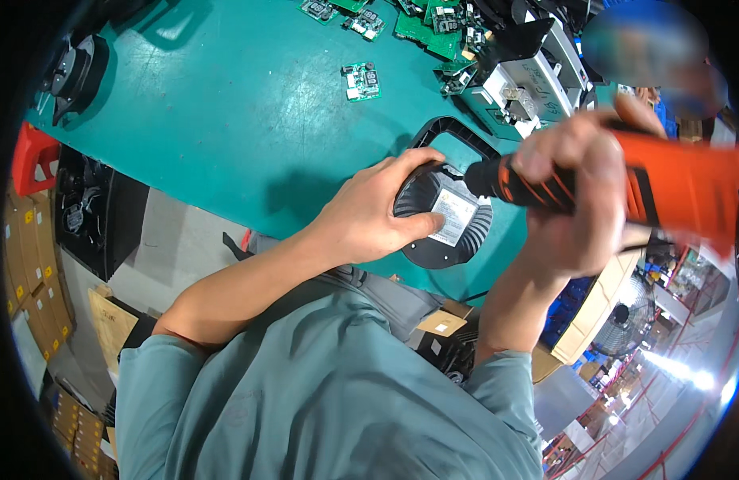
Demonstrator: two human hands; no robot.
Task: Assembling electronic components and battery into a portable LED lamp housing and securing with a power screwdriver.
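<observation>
My left hand (377, 210) grips a round black ribbed housing (475, 222), thumb by the white label on its face and fingers along its far side. A black open loop (445, 124), like a handle or frame, extends beyond the housing over the table. In my right hand (577, 188) is an orange and black power drill (677, 188), held level with fingers wrapped round it. Its black chuck (481, 178) points left at the housing's upper edge. Whether the bit touches a screw there is hidden. The right hand is slightly blurred.
The green table (225, 104) carries a small circuit board (361, 82), with more green boards (429, 32) piled at the back. A metal bracket box (529, 80) stands at the back right, near another person (649, 56). A black round part (77, 76) lies far left. Cardboard boxes (33, 264) stack below.
</observation>
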